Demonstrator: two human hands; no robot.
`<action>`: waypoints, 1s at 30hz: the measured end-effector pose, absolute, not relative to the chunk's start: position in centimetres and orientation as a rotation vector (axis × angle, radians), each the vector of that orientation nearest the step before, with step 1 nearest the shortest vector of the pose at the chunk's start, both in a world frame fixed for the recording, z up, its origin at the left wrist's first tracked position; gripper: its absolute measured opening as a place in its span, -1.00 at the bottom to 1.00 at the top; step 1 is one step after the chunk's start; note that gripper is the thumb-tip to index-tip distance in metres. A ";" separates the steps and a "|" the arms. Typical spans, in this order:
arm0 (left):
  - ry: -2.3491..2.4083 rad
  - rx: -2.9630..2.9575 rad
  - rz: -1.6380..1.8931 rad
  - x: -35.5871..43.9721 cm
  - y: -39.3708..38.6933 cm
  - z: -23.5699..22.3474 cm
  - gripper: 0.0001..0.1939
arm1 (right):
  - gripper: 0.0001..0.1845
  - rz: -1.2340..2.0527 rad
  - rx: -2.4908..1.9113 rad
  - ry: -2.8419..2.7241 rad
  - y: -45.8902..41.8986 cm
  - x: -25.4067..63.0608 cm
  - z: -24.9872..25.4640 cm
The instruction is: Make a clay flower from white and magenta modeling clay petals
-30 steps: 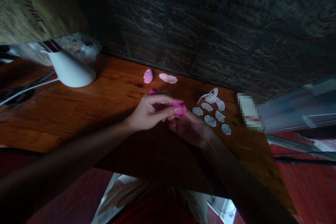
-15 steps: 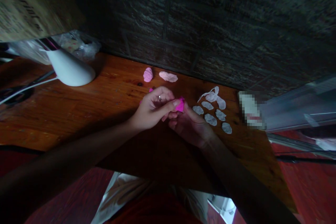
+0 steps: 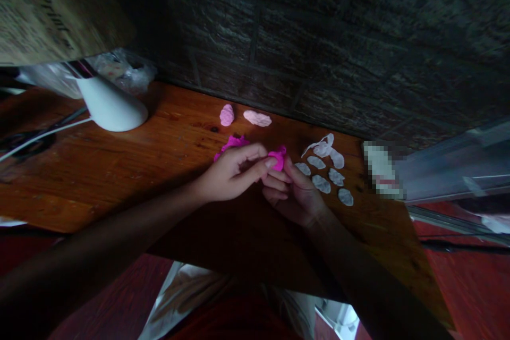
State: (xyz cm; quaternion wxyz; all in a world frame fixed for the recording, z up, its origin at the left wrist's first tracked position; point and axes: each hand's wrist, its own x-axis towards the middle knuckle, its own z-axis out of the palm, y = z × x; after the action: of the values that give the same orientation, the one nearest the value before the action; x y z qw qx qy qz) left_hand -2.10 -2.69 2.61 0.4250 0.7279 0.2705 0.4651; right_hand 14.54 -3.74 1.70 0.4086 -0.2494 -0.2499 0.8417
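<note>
My left hand (image 3: 229, 174) and my right hand (image 3: 297, 196) meet over the middle of the wooden table (image 3: 119, 170). Both pinch a small bright pink paper piece (image 3: 277, 158) between fingertips. Just behind my left hand lies a loose heap of the same bright pink paper (image 3: 231, 144). Several pale petal-shaped cutouts (image 3: 323, 170) lie in a group to the right of my hands. Two light pink pieces, a rolled one (image 3: 227, 115) and a flat one (image 3: 257, 118), rest near the wall.
A white lamp base (image 3: 111, 107) with its cord (image 3: 40, 137) stands at the back left, beside crumpled clear plastic (image 3: 123, 70). A dark brick wall (image 3: 319, 37) closes the back. A small white tube (image 3: 380, 170) lies at the right edge.
The pink piece turned and rose slightly between my fingertips. My left hand shifted, uncovering the pink paper heap behind it. My right fingers now show more spread under the piece.
</note>
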 end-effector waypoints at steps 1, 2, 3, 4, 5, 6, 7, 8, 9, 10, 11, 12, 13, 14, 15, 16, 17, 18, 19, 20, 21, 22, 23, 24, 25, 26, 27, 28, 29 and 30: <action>0.669 1.866 1.182 -2.2 -2.7 2.6 -0.70 | -0.66 2.126 -0.625 -0.622 -3.8 14.5 1.7; 0.662 1.904 1.195 -2.2 -2.7 2.6 -0.72 | -0.65 2.129 -0.622 -0.609 -3.9 14.4 1.7; 0.655 1.934 1.207 -2.2 -2.8 2.6 -0.73 | -0.65 2.135 -0.613 -0.592 -4.0 14.3 1.8; 0.651 1.954 1.218 -2.2 -2.8 2.5 -0.75 | -0.65 2.142 -0.598 -0.573 -4.0 14.2 1.8; 0.649 1.968 1.227 -2.2 -2.9 2.5 -0.76 | -0.64 2.152 -0.576 -0.554 -4.1 14.1 1.9; 0.646 1.981 1.235 -2.2 -2.9 2.5 -0.78 | -0.64 2.164 -0.551 -0.536 -4.2 14.0 1.9; 0.644 1.991 1.243 -2.2 -2.9 2.4 -0.81 | -0.64 2.175 -0.524 -0.525 -4.2 13.9 1.9; 0.643 2.002 1.251 -2.2 -3.0 2.4 -0.83 | -0.63 2.183 -0.504 -0.519 -4.3 13.9 1.9; 0.638 2.012 1.257 -2.2 -3.0 2.4 -0.84 | -0.62 2.186 -0.493 -0.518 -4.4 13.8 1.9; 0.632 2.020 1.263 -2.3 -2.9 2.4 -0.84 | -0.62 2.186 -0.490 -0.521 -4.4 13.8 1.9; 0.624 2.031 1.265 -2.3 -2.9 2.4 -0.84 | -0.62 2.183 -0.492 -0.526 -4.5 13.8 1.9; 0.616 2.048 1.264 -2.4 -2.8 2.4 -0.85 | -0.62 2.178 -0.498 -0.534 -4.5 13.9 1.9; 0.613 2.074 1.260 -2.5 -2.8 2.5 -0.86 | -0.63 2.173 -0.505 -0.541 -4.5 13.9 1.8; 0.616 2.109 1.252 -2.7 -2.7 2.5 -0.87 | -0.63 2.170 -0.516 -0.546 -4.6 13.9 1.8; 0.624 2.152 1.244 -2.8 -2.6 2.5 -0.88 | -0.62 2.169 -0.530 -0.551 -4.6 13.9 1.8; 0.639 2.200 1.236 -2.9 -2.6 2.5 -0.88 | -0.62 2.168 -0.546 -0.556 -4.6 13.9 1.8; 0.656 2.246 1.232 -3.0 -2.5 2.5 -0.87 | -0.61 2.170 -0.560 -0.560 -4.6 13.9 1.8; 0.674 2.287 1.230 -3.1 -2.5 2.5 -0.86 | -0.60 2.174 -0.566 -0.564 -4.7 13.9 1.7; 0.687 2.320 1.227 -3.1 -2.5 2.5 -0.86 | -0.59 2.179 -0.561 -0.567 -4.7 13.9 1.7; 0.692 2.345 1.227 -3.1 -2.5 2.5 -0.85 | -0.59 2.185 -0.542 -0.572 -4.7 13.8 1.7; 0.691 2.362 1.231 -3.2 -2.5 2.5 -0.85 | -0.60 2.191 -0.515 -0.578 -4.7 13.8 1.7; 0.686 2.371 1.240 -3.2 -2.4 2.5 -0.84 | -0.61 2.197 -0.488 -0.585 -4.8 13.8 1.6; 0.678 2.374 1.255 -3.3 -2.4 2.5 -0.83 | -0.62 2.200 -0.466 -0.593 -4.8 13.8 1.6; 0.669 2.377 1.277 -3.3 -2.3 2.5 -0.82 | -0.63 2.201 -0.454 -0.602 -4.8 13.8 1.5; 0.662 2.386 1.303 -3.4 -2.2 2.5 -0.81 | -0.63 2.202 -0.449 -0.618 -4.8 13.8 1.5; 0.660 2.403 1.328 -3.5 -2.2 2.5 -0.79 | -0.63 2.198 -0.449 -0.636 -4.8 13.8 1.5; 0.663 2.430 1.343 -3.5 -2.1 2.5 -0.79 | -0.63 2.192 -0.453 -0.659 -4.8 13.8 1.4; 0.673 2.465 1.349 -3.5 -2.2 2.4 -0.79 | -0.63 2.184 -0.457 -0.687 -4.7 13.8 1.4; 0.690 2.498 1.348 -3.5 -2.2 2.4 -0.78 | -0.64 2.175 -0.462 -0.716 -4.7 13.8 1.4; 0.708 2.522 1.347 -3.5 -2.3 2.4 -0.77 | -0.64 2.165 -0.467 -0.743 -4.6 13.9 1.4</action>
State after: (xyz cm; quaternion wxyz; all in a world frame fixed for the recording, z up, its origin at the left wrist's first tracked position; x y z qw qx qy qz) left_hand -3.47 -2.27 2.41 0.0981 0.8521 0.2392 0.4551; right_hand 13.86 -4.62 1.36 0.3921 -0.1838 -0.2925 0.8526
